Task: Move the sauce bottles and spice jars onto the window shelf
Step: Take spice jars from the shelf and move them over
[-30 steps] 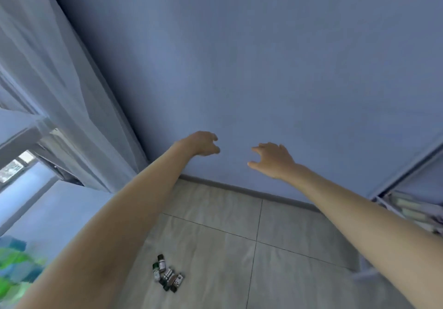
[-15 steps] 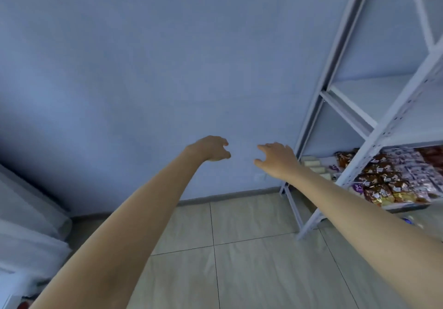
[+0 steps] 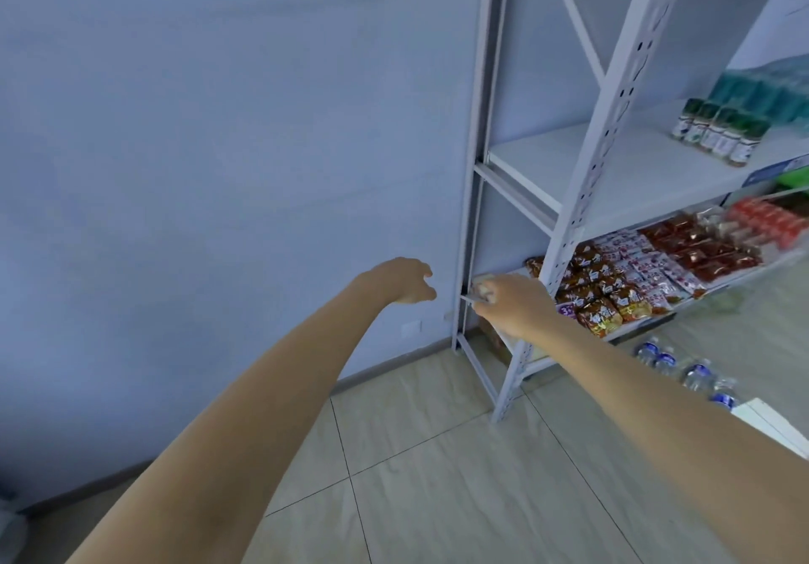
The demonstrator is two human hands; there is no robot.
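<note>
both hands reach forward at mid-frame, holding nothing: left hand [image 3: 405,281] with fingers loosely curled before the blue wall [image 3: 219,147], right hand [image 3: 510,303] relaxed in front of the white rack [image 3: 608,134]. spice jars [image 3: 718,132] stand in a row on the rack's shelf, upper right, above snack packets [image 3: 648,274]

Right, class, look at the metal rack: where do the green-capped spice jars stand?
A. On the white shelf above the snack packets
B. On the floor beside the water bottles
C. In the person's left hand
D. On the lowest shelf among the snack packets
A: the spice jars stand in a row on the white shelf, one level above the snack packets, and both hands are away from them.
</note>
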